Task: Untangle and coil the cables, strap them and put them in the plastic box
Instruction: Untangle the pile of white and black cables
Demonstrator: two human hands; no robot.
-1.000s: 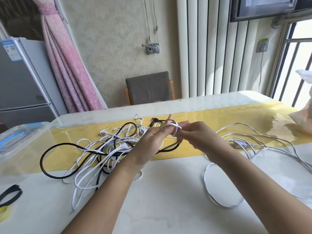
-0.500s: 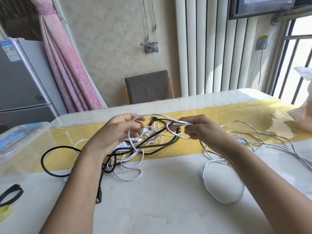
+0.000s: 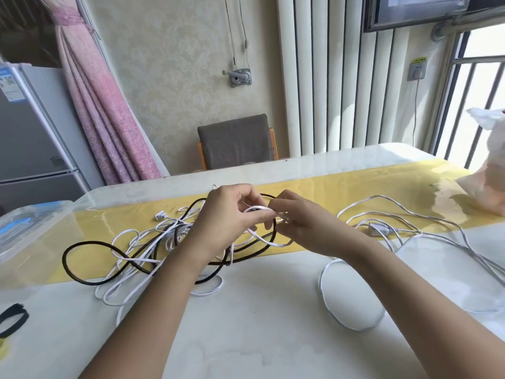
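Observation:
A tangle of white cable (image 3: pixel 128 258) and black cable (image 3: pixel 82 280) lies on the table left of centre. My left hand (image 3: pixel 229 217) and my right hand (image 3: pixel 303 220) meet above the yellow runner, both pinching the same loop of white cable between fingertips. A black loop passes just behind the fingers. More white cable (image 3: pixel 410 228) trails off to the right, and one loop (image 3: pixel 325 299) lies on the near table. The clear plastic box (image 3: pixel 30 228) sits at the left edge. A black strap (image 3: pixel 13 318) lies near the front left corner.
A white plastic bag (image 3: pixel 489 181) stands at the far right of the table. A yellow runner (image 3: pixel 341 192) crosses the pale tabletop. A grey chair (image 3: pixel 235 143) is behind the far edge, with a fridge (image 3: pixel 30 138) and pink curtain (image 3: pixel 103 105) to the left.
My left hand moved back right to meet my right hand at the white loop. The cable tangle shifted and settled lower on the table.

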